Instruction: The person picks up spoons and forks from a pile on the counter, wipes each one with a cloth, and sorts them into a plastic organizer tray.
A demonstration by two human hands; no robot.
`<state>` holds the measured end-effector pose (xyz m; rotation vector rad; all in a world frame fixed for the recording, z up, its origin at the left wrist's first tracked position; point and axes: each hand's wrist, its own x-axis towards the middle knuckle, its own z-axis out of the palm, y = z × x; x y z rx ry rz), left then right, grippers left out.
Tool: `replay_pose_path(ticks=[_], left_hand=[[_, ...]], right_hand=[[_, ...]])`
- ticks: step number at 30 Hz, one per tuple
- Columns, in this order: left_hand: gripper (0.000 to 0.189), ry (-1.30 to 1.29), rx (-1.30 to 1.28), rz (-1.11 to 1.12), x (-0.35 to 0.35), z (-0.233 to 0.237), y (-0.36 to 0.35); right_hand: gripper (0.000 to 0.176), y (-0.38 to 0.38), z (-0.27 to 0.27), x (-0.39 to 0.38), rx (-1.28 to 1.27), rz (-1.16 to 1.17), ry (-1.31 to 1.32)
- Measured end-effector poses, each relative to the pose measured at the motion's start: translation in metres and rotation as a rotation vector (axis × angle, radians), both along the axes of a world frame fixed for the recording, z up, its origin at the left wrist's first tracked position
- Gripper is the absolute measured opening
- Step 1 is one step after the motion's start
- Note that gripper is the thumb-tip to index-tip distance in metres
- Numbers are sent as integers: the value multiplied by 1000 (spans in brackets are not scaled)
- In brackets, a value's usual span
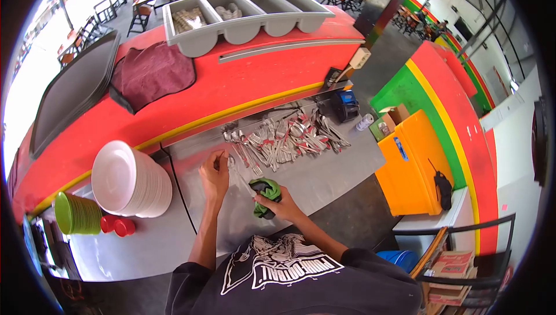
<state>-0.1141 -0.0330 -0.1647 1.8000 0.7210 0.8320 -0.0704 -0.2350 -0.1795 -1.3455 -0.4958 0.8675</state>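
Observation:
My right hand grips a bunched green and dark cloth together with the handle end of a spoon. The spoon slants up and left, its bowl close beside the fingers of my left hand. Those fingers are curled in; whether they touch the bowl or hold anything I cannot make out. Just beyond both hands a wide pile of metal cutlery, with spoons and forks among it, lies on the steel counter. Some pieces show red patches.
Left on the counter stand stacked white plates, green plates and red cups. A grey cutlery tray, maroon cloth and dark trays rest on the red ledge. An orange bin stands right.

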Motion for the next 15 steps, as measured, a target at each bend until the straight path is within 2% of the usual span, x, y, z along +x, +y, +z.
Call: replay_pose_path(ticks=[5,7,12,14,15], left_hand=[[20,-135,133,-79,37,51,9],[19,-171,169,-159,55,76,22],[21,-241,460,-292,105,166,60],[30,-285,485,-384,132,194,81],[33,-208,487,-405,144,210,93]], right_hand=[[38,17,23,33,144,-86,-202],[38,27,52,48,209,-108,-182],[36,69,113,114,389,-237,-460],[34,88,143,141,462,-260,-520],[33,97,157,155,487,-244,-507]])
